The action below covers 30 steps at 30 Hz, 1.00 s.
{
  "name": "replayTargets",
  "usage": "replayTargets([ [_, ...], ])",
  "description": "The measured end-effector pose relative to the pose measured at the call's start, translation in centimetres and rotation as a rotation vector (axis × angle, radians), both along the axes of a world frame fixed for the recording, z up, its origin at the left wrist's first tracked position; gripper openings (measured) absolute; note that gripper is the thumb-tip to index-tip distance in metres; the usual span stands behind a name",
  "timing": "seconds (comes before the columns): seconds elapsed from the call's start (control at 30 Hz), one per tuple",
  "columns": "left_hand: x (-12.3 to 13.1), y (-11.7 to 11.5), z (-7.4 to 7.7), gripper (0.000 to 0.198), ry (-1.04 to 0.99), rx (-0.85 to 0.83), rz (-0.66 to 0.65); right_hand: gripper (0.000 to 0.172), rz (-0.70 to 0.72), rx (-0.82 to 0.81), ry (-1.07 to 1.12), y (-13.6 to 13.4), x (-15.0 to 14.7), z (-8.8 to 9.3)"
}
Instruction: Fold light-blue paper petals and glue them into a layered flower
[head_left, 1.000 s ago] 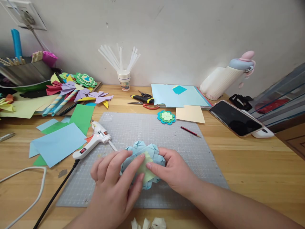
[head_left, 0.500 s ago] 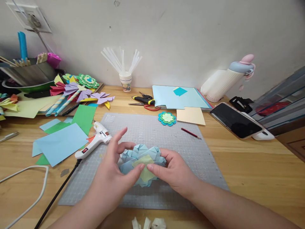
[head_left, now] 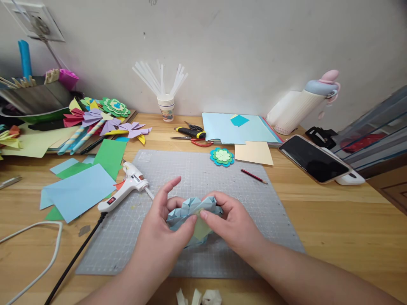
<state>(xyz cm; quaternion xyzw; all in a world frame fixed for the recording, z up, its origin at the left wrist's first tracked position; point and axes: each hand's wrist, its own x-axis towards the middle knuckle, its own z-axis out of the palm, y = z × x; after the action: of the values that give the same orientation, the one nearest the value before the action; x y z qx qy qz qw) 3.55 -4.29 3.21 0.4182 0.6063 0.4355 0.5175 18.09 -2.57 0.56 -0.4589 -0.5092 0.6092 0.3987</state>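
Above the grey cutting mat (head_left: 171,258) I hold a folded light-blue paper flower (head_left: 190,207) between both hands. A pale yellow-green paper piece (head_left: 202,228) lies on the side of the flower facing me. My left hand (head_left: 168,224) grips the flower's left side, its thumb on the pale piece and its index finger raised. From the right, my right hand (head_left: 233,220) pinches the flower, thumb also on the pale piece. Both hands hide part of the flower. Left of them a white glue gun (head_left: 127,186) rests on the mat's edge.
A layered paper flower (head_left: 221,157) and a pencil (head_left: 254,176) lie on the mat. Behind are scissors (head_left: 193,126), a cutter (head_left: 190,132), paper sheets (head_left: 219,125) and a cup of sticks (head_left: 165,108). Blue sheets (head_left: 79,190) lie left, a phone (head_left: 314,159) right. The glue gun's black cord (head_left: 76,256) runs toward me.
The blue flower has tilted in my hands, so its front face now shows less. Both hands have shifted slightly to the right with it, the left more.
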Motion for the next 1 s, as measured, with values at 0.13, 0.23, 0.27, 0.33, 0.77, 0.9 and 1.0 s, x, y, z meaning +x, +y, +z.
replayTargets([
  [0.13,0.25,-0.01,-0.04,0.072,0.009,0.02,0.001,0.011,-0.006,-0.011,-0.03,0.04,-0.04,0.05],
  [0.23,0.36,-0.01,-0.13,0.07,-0.01,0.022,0.001,0.012,-0.005,-0.022,-0.037,0.1,-0.02,0.16],
  [0.27,0.37,0.0,-0.17,0.07,-0.013,0.027,0.002,0.012,0.0,-0.026,-0.034,0.12,0.0,0.18],
  [0.33,0.37,0.01,-0.27,0.069,-0.014,0.039,0.006,0.012,0.005,-0.027,-0.03,0.17,0.05,0.13],
  [0.77,0.47,0.01,-0.18,0.067,-0.028,0.001,0.002,0.014,0.007,-0.039,-0.026,0.28,-0.03,0.09],
  [0.9,0.45,-0.02,-0.2,0.067,-0.045,-0.009,-0.005,0.014,0.011,-0.043,-0.011,0.32,-0.06,0.09],
  [1.0,0.36,-0.04,-0.27,0.066,-0.046,-0.015,-0.018,0.014,0.017,-0.052,0.001,0.27,-0.04,-0.02],
])
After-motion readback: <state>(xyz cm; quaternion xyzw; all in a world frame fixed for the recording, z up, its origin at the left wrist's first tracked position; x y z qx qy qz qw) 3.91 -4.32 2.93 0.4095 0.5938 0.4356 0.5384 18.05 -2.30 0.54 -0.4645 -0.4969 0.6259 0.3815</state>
